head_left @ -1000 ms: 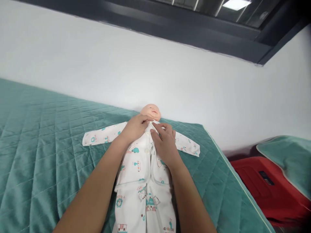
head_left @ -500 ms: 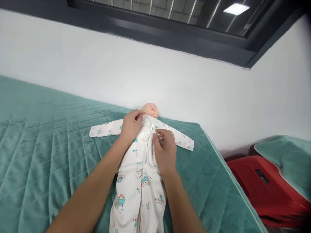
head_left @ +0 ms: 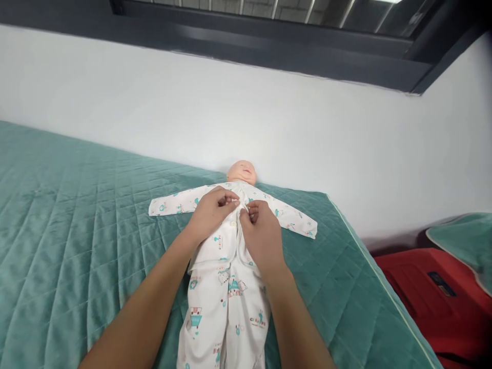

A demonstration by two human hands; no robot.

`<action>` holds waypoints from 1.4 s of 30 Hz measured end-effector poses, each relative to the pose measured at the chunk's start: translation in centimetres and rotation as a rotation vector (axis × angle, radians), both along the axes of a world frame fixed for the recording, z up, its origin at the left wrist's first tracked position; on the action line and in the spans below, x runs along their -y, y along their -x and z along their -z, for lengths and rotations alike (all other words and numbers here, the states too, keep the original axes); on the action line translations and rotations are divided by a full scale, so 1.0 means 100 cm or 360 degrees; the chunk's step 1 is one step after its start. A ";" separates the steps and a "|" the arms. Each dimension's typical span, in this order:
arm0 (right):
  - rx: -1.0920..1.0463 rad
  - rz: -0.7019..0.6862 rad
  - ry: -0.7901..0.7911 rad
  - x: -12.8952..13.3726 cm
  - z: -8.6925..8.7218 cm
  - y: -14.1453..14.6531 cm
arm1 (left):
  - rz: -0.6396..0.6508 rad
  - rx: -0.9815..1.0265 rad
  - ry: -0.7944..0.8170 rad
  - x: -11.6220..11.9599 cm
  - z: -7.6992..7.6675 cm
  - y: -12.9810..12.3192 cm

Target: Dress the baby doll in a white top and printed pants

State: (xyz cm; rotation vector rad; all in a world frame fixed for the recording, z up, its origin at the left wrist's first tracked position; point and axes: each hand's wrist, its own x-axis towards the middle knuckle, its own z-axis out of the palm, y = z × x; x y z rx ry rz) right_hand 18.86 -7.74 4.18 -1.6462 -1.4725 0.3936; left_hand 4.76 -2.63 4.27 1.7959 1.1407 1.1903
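A baby doll (head_left: pixel 242 172) lies on its back on a green quilted cover (head_left: pixel 115 205), its head near the wall. It wears a white printed top (head_left: pixel 221 241) with long sleeves spread to both sides, and white printed trousers (head_left: pixel 207 318). My left hand (head_left: pixel 215 209) pinches the front edge of the top on the upper chest. Close beside it, my right hand (head_left: pixel 261 225) grips the opposite front edge, fingers bent. The two sets of fingertips nearly meet just below the neck. A button shows below my left fingers.
A white wall (head_left: pixel 230 113) rises behind the doll, with a dark window frame (head_left: pixel 269 48) above. Off the cover's right edge sits a red plastic object (head_left: pixel 434 297), partly under another green cloth (head_left: pixel 465 241).
My left hand has come down from the doll's neck to the chest, closer to my right hand, which has risen slightly. The view has shifted a little.
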 end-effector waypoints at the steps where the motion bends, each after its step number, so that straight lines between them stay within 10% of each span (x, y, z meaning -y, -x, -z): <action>1: -0.0062 -0.0009 0.0015 0.000 -0.001 -0.001 | 0.0021 -0.0007 0.0019 0.000 -0.001 0.001; 30: -0.1123 -0.0467 0.0169 -0.010 0.006 -0.027 | 0.0146 0.0140 0.0180 0.000 -0.002 0.002; 42: -0.0716 -0.0461 0.0111 -0.004 0.006 -0.019 | 0.0182 0.0235 0.0270 0.000 -0.002 0.005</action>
